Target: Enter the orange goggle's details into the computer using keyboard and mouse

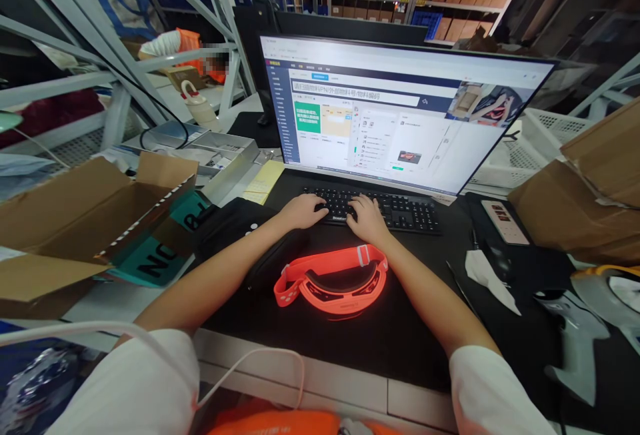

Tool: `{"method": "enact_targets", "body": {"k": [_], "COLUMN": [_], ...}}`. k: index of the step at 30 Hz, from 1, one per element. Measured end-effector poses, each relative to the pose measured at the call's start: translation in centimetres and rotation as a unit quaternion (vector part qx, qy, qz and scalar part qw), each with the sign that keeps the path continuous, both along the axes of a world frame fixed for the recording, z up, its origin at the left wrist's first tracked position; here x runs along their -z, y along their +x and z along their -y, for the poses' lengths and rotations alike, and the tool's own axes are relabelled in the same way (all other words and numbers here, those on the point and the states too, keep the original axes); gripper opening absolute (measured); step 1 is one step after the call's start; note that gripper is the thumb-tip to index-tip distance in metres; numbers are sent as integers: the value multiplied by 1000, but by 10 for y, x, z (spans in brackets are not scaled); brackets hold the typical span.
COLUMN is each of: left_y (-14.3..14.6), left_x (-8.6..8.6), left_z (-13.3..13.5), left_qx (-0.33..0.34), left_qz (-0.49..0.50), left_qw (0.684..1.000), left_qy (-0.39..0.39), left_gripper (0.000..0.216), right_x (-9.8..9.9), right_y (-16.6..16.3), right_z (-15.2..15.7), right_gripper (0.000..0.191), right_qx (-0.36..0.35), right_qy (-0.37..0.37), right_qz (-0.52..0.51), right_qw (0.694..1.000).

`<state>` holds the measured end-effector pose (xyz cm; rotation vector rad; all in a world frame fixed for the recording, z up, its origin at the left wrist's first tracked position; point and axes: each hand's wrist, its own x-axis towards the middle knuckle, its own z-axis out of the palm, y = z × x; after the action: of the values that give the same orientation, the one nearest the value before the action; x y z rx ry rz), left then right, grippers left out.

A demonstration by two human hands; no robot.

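Observation:
My left hand [303,211] rests on the left end of the black keyboard [413,215], its fingers stretched over the keys. Over the middle of the keys lies my right hand [369,221], with its fingers spread and nothing held in them. Between my forearms, on the black desk mat, sits a pair of bright orange-red goggles [345,300] with their strap looped behind. A black cloth pouch or case [235,221] lies partly under my left forearm. Behind the keyboard stands a lit monitor [430,138] showing a page with Chinese text and small pictures.
At left stands an opened cardboard box [65,215] beside a grey tray [227,155] and a yellow paper pad [264,181]. To the right are a phone [505,221], a crumpled tissue [493,281], a mouse [499,263], a barcode scanner [575,341] and cartons [560,215].

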<state>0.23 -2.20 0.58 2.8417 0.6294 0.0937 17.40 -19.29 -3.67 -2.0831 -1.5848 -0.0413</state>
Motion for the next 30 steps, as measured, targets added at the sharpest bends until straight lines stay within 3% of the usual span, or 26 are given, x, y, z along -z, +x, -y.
{"method": "enact_targets", "body": {"k": [16, 22, 30], "left_y": [1, 2, 3], "left_x": [-1, 3, 2], "left_z": [-1, -4, -3], "left_qx": [10, 20, 33], "left_qz": [-29, -39, -41], "left_qw": [999, 999, 998], "left_qy": [14, 19, 23], "left_gripper": [53, 57, 56], "right_x": [-9, -8, -5], "right_y": [-9, -9, -3], "right_z": [4, 2, 3], "right_gripper": [38, 51, 25], "right_qx": [-5, 12, 8], "right_qy": [-40, -22, 40], "right_qz": [40, 27, 25], "right_qw": [998, 999, 999]}}
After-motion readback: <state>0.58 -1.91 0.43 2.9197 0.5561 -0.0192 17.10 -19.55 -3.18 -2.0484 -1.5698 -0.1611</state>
